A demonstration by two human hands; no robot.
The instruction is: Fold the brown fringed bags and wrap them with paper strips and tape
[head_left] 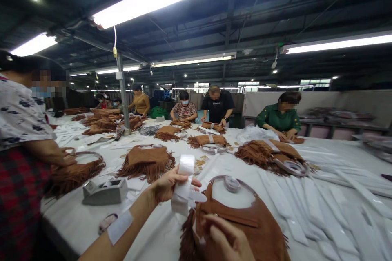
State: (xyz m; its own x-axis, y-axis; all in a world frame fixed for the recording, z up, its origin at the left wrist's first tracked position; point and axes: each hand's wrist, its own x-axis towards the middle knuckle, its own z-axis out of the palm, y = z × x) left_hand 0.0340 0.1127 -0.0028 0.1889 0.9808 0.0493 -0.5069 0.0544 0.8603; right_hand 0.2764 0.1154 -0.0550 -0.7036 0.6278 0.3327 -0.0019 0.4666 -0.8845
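Observation:
My left hand [171,182] is closed on a glossy white strip [186,165], which bends up and down past the fingers. Just beneath it, on the white table, lies a brown fringed handbag [245,222], its curved handle wrapped in pale material. My right hand [228,238] is over the bag's left side, fingers bent and pressed together. A thin white piece shows by its fingertips; whether they grip it is hidden. A whitish patch [120,226] sticks to my left forearm.
A grey tape dispenser [105,191] stands left of my arm. White strips [318,208] cover the table's right side. More fringed bags [147,161] lie ahead. A co-worker [24,130] handles a bag at the left; several others work across the table. A metal post [123,94] rises beyond.

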